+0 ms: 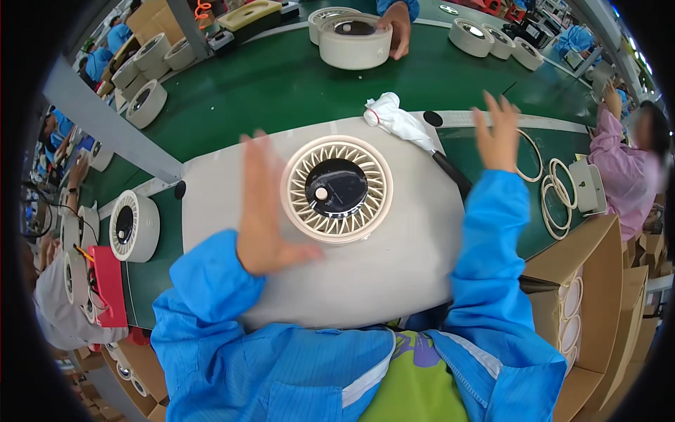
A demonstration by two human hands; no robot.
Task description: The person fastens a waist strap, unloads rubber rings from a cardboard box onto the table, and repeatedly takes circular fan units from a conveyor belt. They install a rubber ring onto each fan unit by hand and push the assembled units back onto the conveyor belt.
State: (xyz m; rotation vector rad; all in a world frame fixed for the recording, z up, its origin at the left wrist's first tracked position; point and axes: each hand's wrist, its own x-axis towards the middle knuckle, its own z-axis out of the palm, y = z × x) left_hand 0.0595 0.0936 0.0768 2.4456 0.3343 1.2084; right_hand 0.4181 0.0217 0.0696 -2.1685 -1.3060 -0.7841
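A round cream fan unit (358, 166) with a slatted grille and a glossy black centre lies face up on the pale grey mat (415, 260). My left hand (264, 218) is just left of it, blurred by motion, with the thumb spread from the fingers and nothing held. Off to the right my right hand (499, 133) is raised with its fingers apart, empty. Between that hand and the fan lies a dark-handled tool (450, 172) whose other end is wrapped in white cloth (397, 121).
Across the green bench (246, 77), a co-worker's hand (401, 32) grips another fan unit (355, 46). Cream rings (557, 197) lie at the right above a cardboard box (598, 281). One fan (133, 226) stands on edge at left, near a red bin (107, 285) and metal post (112, 119).
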